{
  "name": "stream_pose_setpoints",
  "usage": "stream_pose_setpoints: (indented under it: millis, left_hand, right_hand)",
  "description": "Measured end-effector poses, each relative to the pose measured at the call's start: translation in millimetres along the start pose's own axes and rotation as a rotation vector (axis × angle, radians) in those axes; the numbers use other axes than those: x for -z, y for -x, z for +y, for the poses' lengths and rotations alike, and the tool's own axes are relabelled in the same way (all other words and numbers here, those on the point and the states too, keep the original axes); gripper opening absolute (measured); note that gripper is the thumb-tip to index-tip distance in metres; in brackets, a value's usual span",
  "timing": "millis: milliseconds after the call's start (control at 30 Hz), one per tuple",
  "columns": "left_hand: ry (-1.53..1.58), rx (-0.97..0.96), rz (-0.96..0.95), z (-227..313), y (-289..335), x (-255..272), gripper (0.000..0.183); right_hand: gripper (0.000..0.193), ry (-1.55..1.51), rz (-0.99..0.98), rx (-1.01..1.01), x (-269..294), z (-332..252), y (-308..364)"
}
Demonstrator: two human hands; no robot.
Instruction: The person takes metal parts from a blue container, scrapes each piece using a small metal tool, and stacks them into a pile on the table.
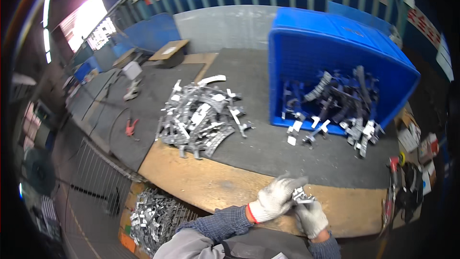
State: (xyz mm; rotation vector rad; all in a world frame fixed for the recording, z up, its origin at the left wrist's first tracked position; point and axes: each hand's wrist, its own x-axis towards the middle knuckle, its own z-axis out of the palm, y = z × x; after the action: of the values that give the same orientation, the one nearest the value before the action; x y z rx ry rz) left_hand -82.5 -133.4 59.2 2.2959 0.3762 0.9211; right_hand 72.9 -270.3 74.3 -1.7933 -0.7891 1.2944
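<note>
— Grey metal is listed first: what is held?

— One small metal bracket [302, 195], pale grey and notched, is held between both gloved hands at the near edge of the wooden bench top [191, 177]. The left hand [274, 199], in a white knit glove with a red cuff, is closed over the bracket's left side, its fingers [292, 182] stretched across the top. The right hand [311, 218], in a matching glove, is curled up from beneath, so that the bracket is pinched from below. Both grips are narrow and are closed on the part; the exact fingertip contact cannot be told.

— What is recorded beyond the fingers?

— A dark mat [268, 148] is laid on the bench past the fingertips. Farther out and to the left of the fingers, a loose heap of like metal parts [199, 115] is piled on the mat. Farther out and to the right, a blue plastic crate [330, 52] is tipped on its side, with more parts [335, 110] spilling from its mouth onto the mat.

— And off to the sides?

— A red hand tool [131, 127] is noted well to the left of the heap. Below the left forearm, a wire basket [153, 216] of grey parts is seen beside the bench. Red and black tools [402, 182] are crowded at the bench's right end, well apart from the right hand.
</note>
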Motion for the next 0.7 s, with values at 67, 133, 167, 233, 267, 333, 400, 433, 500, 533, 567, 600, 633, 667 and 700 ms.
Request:
stream_pose_setpoints:
  millis: [67,133,167,233,267,333,400,433,500,533,567,600,633,667,700]
  left_hand:
    - [-0.278,-0.026,0.178,-30,3,7,0.058]
    - [-0.294,0.094,0.176,-68,-4,44,0.044]
    - [-0.350,0.195,0.253,-73,-6,68,0.038]
    - [-0.406,0.428,0.350,-45,-36,129,0.027]
    - [-0.488,0.419,0.527,-63,-37,150,0.032]
    - [-0.581,0.458,0.682,-90,-49,197,0.056]
    - [-1.247,0.297,0.673,-86,-73,217,0.054]
    - [-1.056,0.227,0.662,-85,-83,210,0.049]
    - [-0.665,0.195,0.585,-72,-96,179,0.042]
    - [-0.459,0.225,0.517,-66,-101,151,0.040]
    - [-0.440,0.312,0.287,-60,-111,130,0.041]
    - [-0.509,0.161,0.204,-88,-98,105,0.047]
    - [-0.513,0.212,0.035,-89,-103,80,0.054]
    - [-0.459,0.292,-0.051,-97,-106,54,0.060]
    - [-0.443,0.456,-0.201,-95,-120,32,0.059]
  right_hand:
    - [0.027,0.232,0.099,0.167,2,15,13]
    - [0.029,0.442,0.237,0.321,6,30,14]
    - [0.029,0.358,0.209,0.261,10,37,15]
    - [0.029,0.345,0.200,0.181,14,42,15]
    - [0.029,0.345,0.212,0.175,11,41,12]
    - [0.030,0.392,0.213,0.265,4,42,7]
    - [0.033,0.362,0.215,0.245,0,40,3]
    - [0.033,0.374,0.196,0.228,-1,36,1]
    - [0.035,0.401,0.169,0.210,-2,37,-1]
    - [0.035,0.400,0.185,0.201,-2,39,-1]
    - [0.035,0.403,0.198,0.214,-1,40,-1]
    - [0.035,0.411,0.191,0.247,-2,37,0]
    - [0.035,0.392,0.192,0.252,-1,38,1]
    - [0.035,0.400,0.198,0.255,0,36,4]
    - [0.036,0.367,0.207,0.231,1,35,7]
